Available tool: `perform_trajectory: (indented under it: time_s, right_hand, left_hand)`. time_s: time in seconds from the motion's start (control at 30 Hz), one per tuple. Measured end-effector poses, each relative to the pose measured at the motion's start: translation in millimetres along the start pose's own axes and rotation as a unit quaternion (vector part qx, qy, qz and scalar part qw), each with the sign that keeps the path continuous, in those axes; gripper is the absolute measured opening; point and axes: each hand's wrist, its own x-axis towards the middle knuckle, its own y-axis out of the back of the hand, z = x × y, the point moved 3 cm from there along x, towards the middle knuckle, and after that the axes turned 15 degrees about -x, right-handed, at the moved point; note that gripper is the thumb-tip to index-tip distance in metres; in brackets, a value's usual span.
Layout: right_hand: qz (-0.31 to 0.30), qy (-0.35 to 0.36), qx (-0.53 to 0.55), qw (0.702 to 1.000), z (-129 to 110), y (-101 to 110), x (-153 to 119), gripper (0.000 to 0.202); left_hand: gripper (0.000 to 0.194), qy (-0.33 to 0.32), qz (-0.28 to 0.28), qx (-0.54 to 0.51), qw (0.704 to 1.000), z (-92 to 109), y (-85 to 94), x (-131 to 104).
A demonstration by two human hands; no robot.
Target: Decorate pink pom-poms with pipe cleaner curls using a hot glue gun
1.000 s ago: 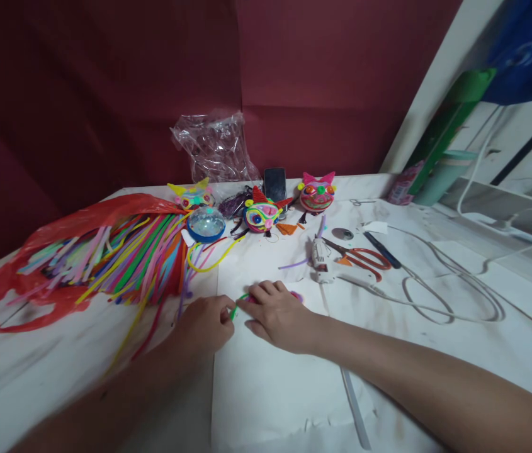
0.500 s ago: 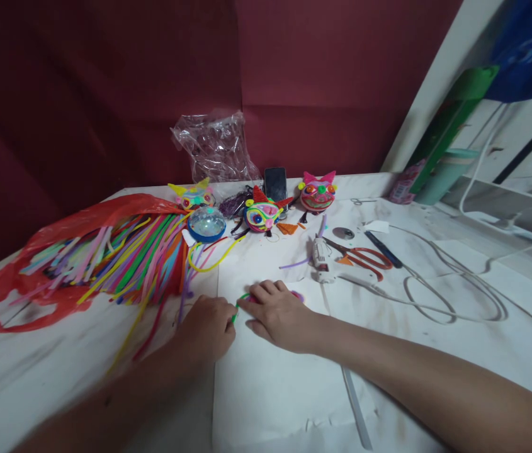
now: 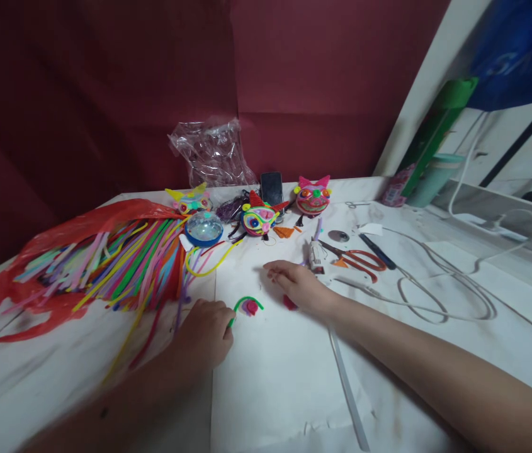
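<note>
My left hand (image 3: 206, 330) is closed on one end of a green fuzzy stem (image 3: 245, 298), whose free part arches over a small purple and red coil (image 3: 250, 307) on the white paper. To the right, my right hand (image 3: 294, 283) hovers with its fingers loosely bent and apart, nothing visible in them. Partly under its palm side lies a second red coil (image 3: 289, 302). A white glue gun (image 3: 315, 257) stands just beyond my right hand, near orange-handled scissors (image 3: 360, 259).
Colourful stems (image 3: 128, 264) spill from a red bag (image 3: 34, 242) at left. Three decorated heads, including a pink-eared one (image 3: 313, 196), a blue-rimmed dome (image 3: 204, 229) and a phone (image 3: 272, 187) stand behind. A cable (image 3: 435, 308) loops at right.
My right hand has lifted off the coil and moved right and away from me, uncovering the green stem and the coil. My left hand still grips the stem. The view has shifted slightly.
</note>
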Motion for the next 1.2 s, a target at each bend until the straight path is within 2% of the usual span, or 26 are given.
perform_trajectory:
  time_s: [0.13, 0.3, 0.43, 0.57, 0.67, 0.83, 0.97, 1.07, 1.2]
  right_hand:
    - [0.010, -0.019, 0.002, 1.000, 7.9, 6.0, 1.5, 0.031]
    - [-0.031, -0.010, -0.048, 0.998, -2.2, 6.9, -5.5, 0.030]
    - [-0.004, 0.097, -0.106, 0.990, -15.4, 6.7, -11.6, 0.029]
    - [0.020, 0.230, -0.135, 0.964, -21.1, -3.4, -17.2, 0.026]
    - [0.010, 0.272, -0.156, 0.950, -21.9, -12.0, -21.6, 0.024]
    - [-0.015, 0.270, -0.180, 0.946, -26.4, -16.5, -26.8, 0.024]
    - [-0.021, 0.254, -0.216, 0.943, -32.4, -19.6, -27.6, 0.033]
    - [-0.034, 0.246, -0.256, 0.934, -38.1, -24.6, -28.7, 0.039]
    - [-0.064, 0.260, -0.284, 0.921, -44.0, -31.1, -31.4, 0.038]
  left_hand:
    - [0.022, -0.005, -0.002, -0.002, 1.000, -2.8, -1.7, -0.2]
    - [0.024, -0.025, 0.008, -0.011, 1.000, -8.2, -3.8, -1.1]
    - [0.024, -0.034, 0.007, -0.025, 0.999, -9.9, -2.0, -0.2]
    - [0.023, -0.026, -0.011, -0.047, 0.999, -9.9, 3.2, 1.5]
    - [0.027, -0.014, -0.018, -0.058, 0.998, -11.5, 5.0, 2.3]
    - [0.030, -0.017, -0.013, -0.060, 0.998, -13.7, 3.6, 1.6]
    - [0.029, -0.013, -0.010, -0.054, 0.998, -13.4, 4.4, 0.7]
    - [0.027, -0.017, -0.011, -0.060, 0.998, -12.9, 5.2, 0.8]
    - [0.026, -0.020, -0.009, -0.053, 0.998, -13.8, 3.9, 1.1]
